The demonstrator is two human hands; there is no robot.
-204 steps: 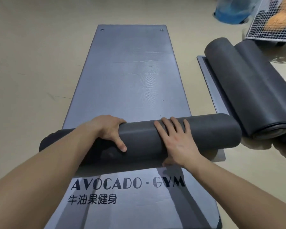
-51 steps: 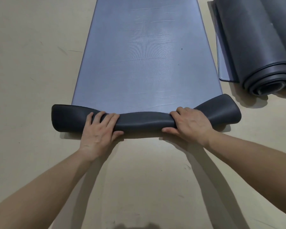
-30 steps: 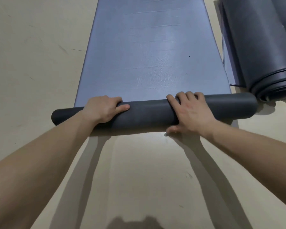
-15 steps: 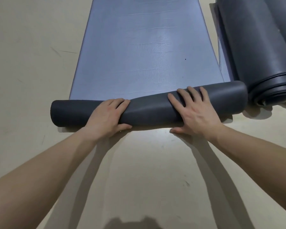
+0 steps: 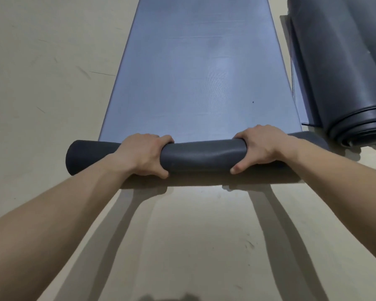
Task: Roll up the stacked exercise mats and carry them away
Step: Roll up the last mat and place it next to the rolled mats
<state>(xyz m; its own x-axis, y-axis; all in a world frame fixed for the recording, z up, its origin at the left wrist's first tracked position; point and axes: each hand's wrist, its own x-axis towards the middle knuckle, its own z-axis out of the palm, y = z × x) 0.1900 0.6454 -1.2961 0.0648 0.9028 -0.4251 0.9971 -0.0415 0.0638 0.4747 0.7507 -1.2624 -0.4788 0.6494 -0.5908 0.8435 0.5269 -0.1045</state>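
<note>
Mat (image 5: 200, 79): blue-grey, flat on the floor (image 5: 41, 61), stretching away from the person; its near end is wound into a dark roll (image 5: 204, 156) lying crosswise.
Left grip (image 5: 143, 155): curled round the roll left of its middle, fingers over the far side, thumb on the near side.
Right grip (image 5: 261, 146): wrapped round the roll right of its middle, thumb tip showing at the near side.
Roll surface: slightly dented between the two grips.
Rolled mats (image 5: 343, 68): on the floor at right, just beside the roll's right end, spiral end facing the camera, lying on another flat sheet (image 5: 300, 101).
</note>
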